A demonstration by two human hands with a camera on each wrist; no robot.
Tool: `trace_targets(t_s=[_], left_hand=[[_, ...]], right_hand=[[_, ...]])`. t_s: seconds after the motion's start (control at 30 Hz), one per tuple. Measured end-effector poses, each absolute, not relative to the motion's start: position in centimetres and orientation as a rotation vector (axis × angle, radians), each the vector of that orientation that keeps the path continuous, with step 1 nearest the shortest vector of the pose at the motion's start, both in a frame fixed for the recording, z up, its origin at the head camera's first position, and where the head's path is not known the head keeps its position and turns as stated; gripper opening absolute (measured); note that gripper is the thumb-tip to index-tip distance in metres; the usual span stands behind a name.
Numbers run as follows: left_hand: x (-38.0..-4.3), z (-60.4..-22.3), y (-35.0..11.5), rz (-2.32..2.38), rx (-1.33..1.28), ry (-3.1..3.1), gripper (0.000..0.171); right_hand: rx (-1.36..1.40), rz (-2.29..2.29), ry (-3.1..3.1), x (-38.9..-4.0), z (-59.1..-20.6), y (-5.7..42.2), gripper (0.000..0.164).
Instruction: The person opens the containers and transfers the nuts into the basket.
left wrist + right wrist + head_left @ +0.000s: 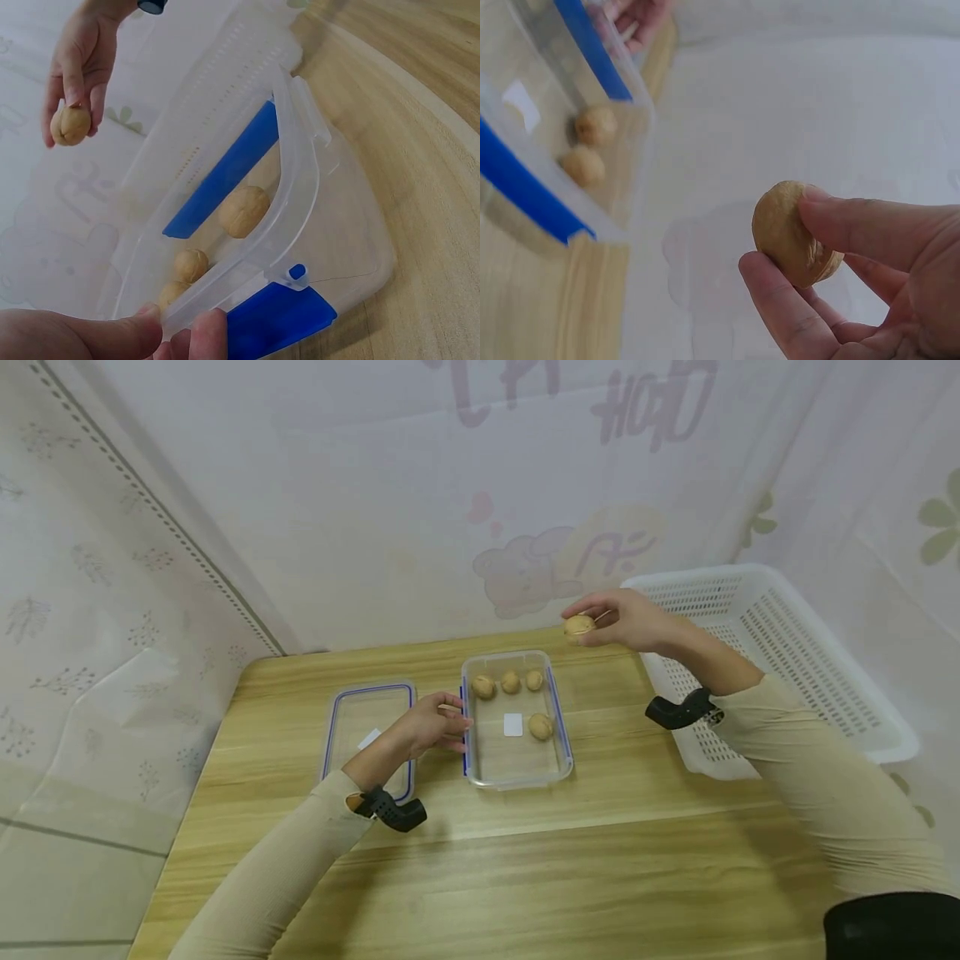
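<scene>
My right hand (pixel 626 620) pinches a walnut (pixel 579 628) between thumb and fingers, in the air beyond the right back corner of a clear plastic food box (pixel 487 774). The right wrist view shows this walnut (pixel 791 232) close up, its seam facing the palm. Several walnuts lie in the box: a row along the back wall, including one walnut (pixel 483 687) at the left, and another walnut (pixel 541 727) at the right side. My left hand (pixel 431 725) holds the box's left rim beside the blue latch (pixel 281 319), thumb and fingers on either side.
Left of the box lies its clear lid (pixel 411 693) with a blue seal, partly under my left forearm. A white perforated basket (pixel 817 618) stands at the right, below my right forearm. A white square label (pixel 513 724) shows in the box. A printed curtain (pixel 360 527) hangs behind the wooden table (pixel 487 877).
</scene>
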State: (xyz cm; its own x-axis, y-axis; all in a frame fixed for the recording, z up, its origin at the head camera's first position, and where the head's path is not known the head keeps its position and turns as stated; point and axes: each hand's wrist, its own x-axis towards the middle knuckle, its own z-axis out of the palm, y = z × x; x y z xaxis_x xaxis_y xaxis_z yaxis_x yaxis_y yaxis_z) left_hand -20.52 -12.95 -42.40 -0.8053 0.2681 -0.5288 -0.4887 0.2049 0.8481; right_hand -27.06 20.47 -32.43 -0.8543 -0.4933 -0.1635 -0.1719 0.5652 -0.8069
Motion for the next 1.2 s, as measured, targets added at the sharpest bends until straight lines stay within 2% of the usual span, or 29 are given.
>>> trace_targets(t_s=[0.3,0.53,0.97,1.2], left_hand=[[-20.4,-42.4,-13.0,1.66,-0.193,1.902,0.045],[-20.4,-42.4,-13.1,1.655,-0.197,1.902,0.044],[-20.3,-42.4,-13.1,1.652,-0.167,1.907,0.044],[-20.1,-42.5,-13.4,1.646,-0.168,1.901,0.044]], right_hand=[[-0.461,-1.196,2.537,-27.7,-32.1,25.6,0.046],[-0.345,-1.175,2.534,-28.2,-31.8,29.2,0.055],[-0.196,-1.296,2.574,-30.6,-35.0,34.7,0.057],[-0.067,-1.565,2.418,-31.0,-37.1,35.8,0.052]])
